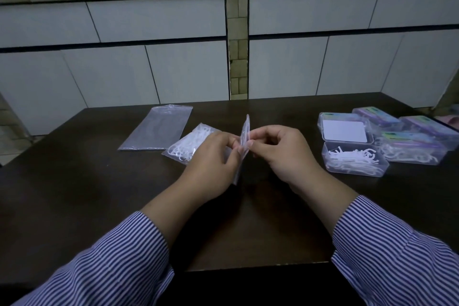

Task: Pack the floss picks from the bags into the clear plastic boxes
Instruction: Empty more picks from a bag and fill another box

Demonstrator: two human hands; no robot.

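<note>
A clear bag (pixel 244 131) stands on edge above the middle of the dark table (pixel 74 194). My left hand (pixel 213 159) and my right hand (pixel 278 154) pinch its top edge from either side. The bag's lower end runs out behind my left hand, full of white floss picks (pixel 191 143), and rests on the table. To the right an open clear plastic box (pixel 354 159) holds white floss picks, its lid (pixel 345 130) hinged back.
An empty flat clear bag (pixel 159 129) lies at the left rear of the table. Several closed boxes with purple and green labels (pixel 407 136) sit at the far right. A tiled wall rises behind the table.
</note>
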